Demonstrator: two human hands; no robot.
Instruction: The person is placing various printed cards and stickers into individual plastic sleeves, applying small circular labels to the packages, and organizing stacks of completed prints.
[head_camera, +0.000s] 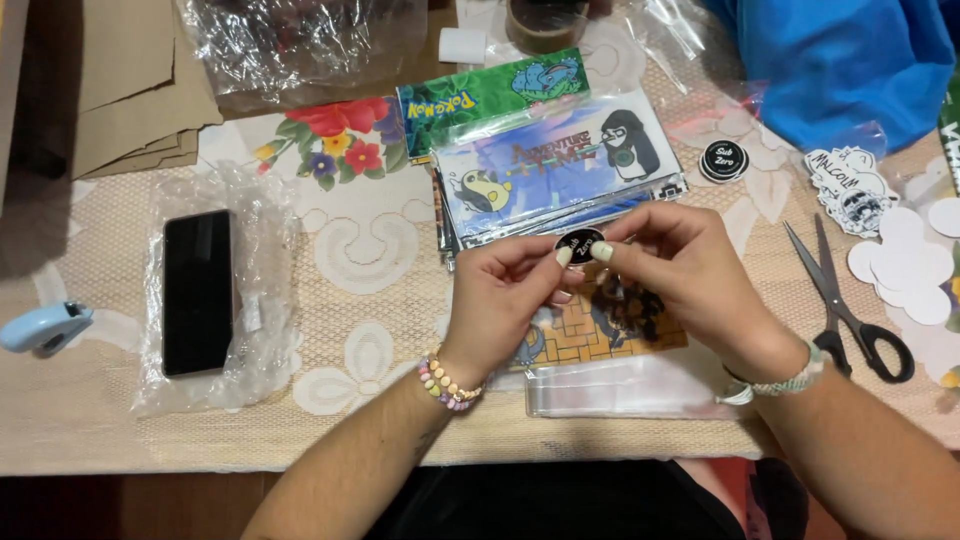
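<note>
My left hand (505, 295) and my right hand (680, 270) meet above the table and pinch a small round black sticker (579, 243) between thumbs and fingertips. Under them lies an illustrated card in a clear sleeve (600, 335), orange and blue. Beyond the hands sits a stack of bagged cartoon prints (550, 165). A second round black sticker (724, 160) rests on the tablecloth to the right of that stack. Beaded bracelets circle both wrists.
Black scissors (845, 305) lie at the right beside white round sticker backings (905, 265) and a white cut-out sticker (850, 185). A black phone (197, 290) lies on bubble wrap at the left, near a light-blue tool (42, 325). Cardboard (135, 85), a tape roll (545, 22) and blue plastic (840, 65) sit behind.
</note>
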